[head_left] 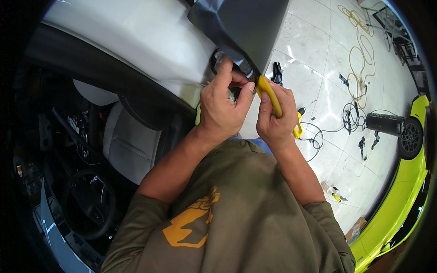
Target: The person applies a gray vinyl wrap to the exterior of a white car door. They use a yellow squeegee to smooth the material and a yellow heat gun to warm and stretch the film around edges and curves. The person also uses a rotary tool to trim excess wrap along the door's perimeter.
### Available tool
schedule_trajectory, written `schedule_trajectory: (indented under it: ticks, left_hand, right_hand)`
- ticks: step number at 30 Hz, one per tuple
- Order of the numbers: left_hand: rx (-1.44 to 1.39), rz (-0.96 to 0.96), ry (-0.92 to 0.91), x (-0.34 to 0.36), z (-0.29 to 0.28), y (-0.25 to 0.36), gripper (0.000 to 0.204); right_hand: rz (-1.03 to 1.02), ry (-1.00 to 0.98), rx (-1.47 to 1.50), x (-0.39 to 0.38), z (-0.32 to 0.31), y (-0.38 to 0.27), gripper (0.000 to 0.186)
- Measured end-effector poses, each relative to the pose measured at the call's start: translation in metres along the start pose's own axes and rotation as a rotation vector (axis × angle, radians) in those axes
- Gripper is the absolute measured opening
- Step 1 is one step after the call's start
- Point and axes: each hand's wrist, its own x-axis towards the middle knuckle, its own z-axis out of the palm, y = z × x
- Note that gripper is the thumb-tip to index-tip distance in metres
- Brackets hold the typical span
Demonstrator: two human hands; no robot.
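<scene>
My left hand [224, 102] reaches to a dark opening [215, 60] in the white car body [159, 36]. Its index finger points into that recess, while thumb and other fingers close together by the lower edge of a large dark, glossy panel [243, 29]. What they pinch is too small to make out. Wrapped in my right hand [278, 116] is a yellow-handled tool [269, 96], held tilted with its upper tip against the panel's lower corner. My fingers hide part of the tool, so its working end cannot be seen. Both hands almost touch.
To the left, a car interior shows a grey seat [129, 141] and a steering wheel [88, 204]. On the tiled floor lie a yellow-and-black tool [298, 123], cables [348, 116] and a black cylinder [385, 123]. A lime-green car [396, 218] stands at far right.
</scene>
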Motion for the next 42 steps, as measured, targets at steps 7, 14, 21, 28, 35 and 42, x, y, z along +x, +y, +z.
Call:
schedule_trajectory:
  ticks: [7,14,21,28,35,42]
  left_hand:
    - [-0.031,0.020,-0.020,0.000,-0.004,-0.003,0.063]
    - [-0.115,0.037,-0.001,-0.001,0.002,-0.010,0.060]
    - [-0.212,-0.119,0.065,-0.007,0.007,-0.007,0.061]
    - [-0.210,-0.030,0.147,-0.014,0.020,-0.008,0.062]
    - [-0.174,-0.033,0.125,-0.012,0.016,-0.001,0.056]
    - [-0.293,-0.150,0.135,-0.013,0.018,-0.015,0.053]
  right_hand:
    - [0.017,-0.006,-0.030,0.000,-0.002,-0.008,0.029]
    - [0.077,-0.102,-0.105,0.009,-0.006,-0.017,0.023]
    - [0.391,-0.096,0.063,0.012,-0.047,-0.021,0.016]
    - [0.096,-0.153,-0.046,0.016,-0.025,-0.017,0.016]
    - [0.111,-0.147,-0.059,0.016,-0.018,-0.014,0.018]
    - [0.035,-0.367,-0.043,0.029,-0.054,-0.005,0.015]
